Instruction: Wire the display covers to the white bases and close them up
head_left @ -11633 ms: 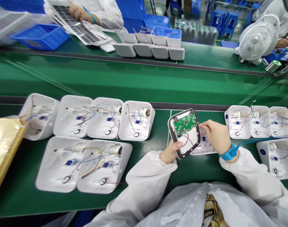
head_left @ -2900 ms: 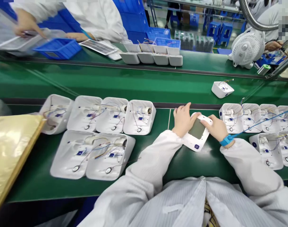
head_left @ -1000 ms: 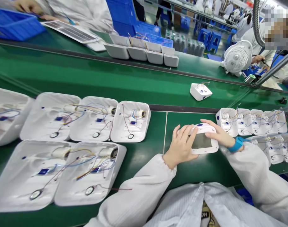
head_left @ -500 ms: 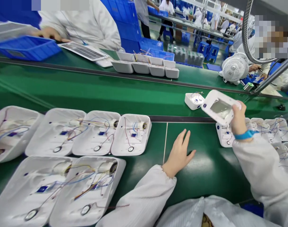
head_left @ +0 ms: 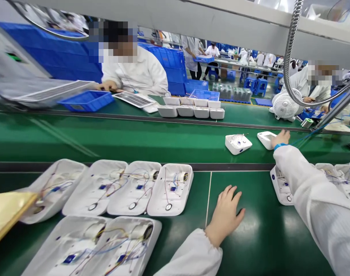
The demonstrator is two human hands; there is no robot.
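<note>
My left hand (head_left: 226,215) rests palm down on the green worktop, its fingers spread and holding nothing. Beyond the black rail, my right hand (head_left: 281,138), with a blue wristband, grips the right end of a white cover (head_left: 266,139) with a window. The cover is low over the green belt, and the hand partly hides it. To its left stands a small white housing (head_left: 238,144) with wires inside. On the worktop below my right forearm lies another white housing (head_left: 282,191), partly covered by the sleeve.
Several large white housings (head_left: 170,189) with wires fill the worktop's left side. A yellowish panel (head_left: 11,211) enters at the left edge. Across the belt are small grey-white boxes (head_left: 201,112), a blue tray (head_left: 87,101), a white fan (head_left: 286,105) and seated people. A metal hose hangs at upper right.
My right hand has carried the white cover away from me and lowered it toward the belt. The view has tilted upward. A yellowish panel has appeared at left. My left hand remains spread.
</note>
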